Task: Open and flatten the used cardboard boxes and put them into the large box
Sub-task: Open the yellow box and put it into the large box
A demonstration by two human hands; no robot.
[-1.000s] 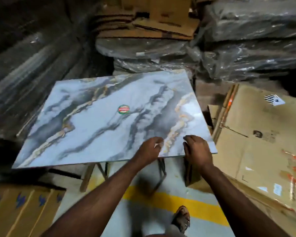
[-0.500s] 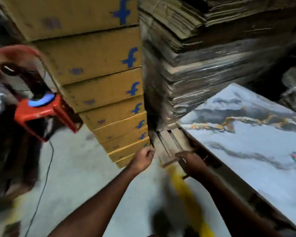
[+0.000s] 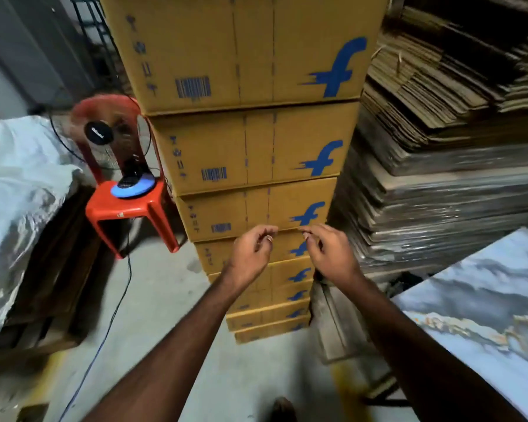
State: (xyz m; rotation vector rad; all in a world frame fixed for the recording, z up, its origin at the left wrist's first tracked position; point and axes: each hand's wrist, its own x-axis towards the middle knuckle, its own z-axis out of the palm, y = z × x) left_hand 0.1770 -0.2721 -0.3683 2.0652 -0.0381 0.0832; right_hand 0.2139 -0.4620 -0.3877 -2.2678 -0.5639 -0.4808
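Stack of yellow cardboard boxes (image 3: 250,153) rises dead ahead from the grey floor (image 3: 153,300), top cut off by the frame. Left hand (image 3: 250,254) and right hand (image 3: 329,254) hover just before the stack's middle boxes, fingers loosely curled, holding nothing; contact unclear. Flattened cardboard pile (image 3: 445,147) blurred at right. Marble-pattern counter (image 3: 485,324) cropped lower right. Red stool (image 3: 128,208) left.
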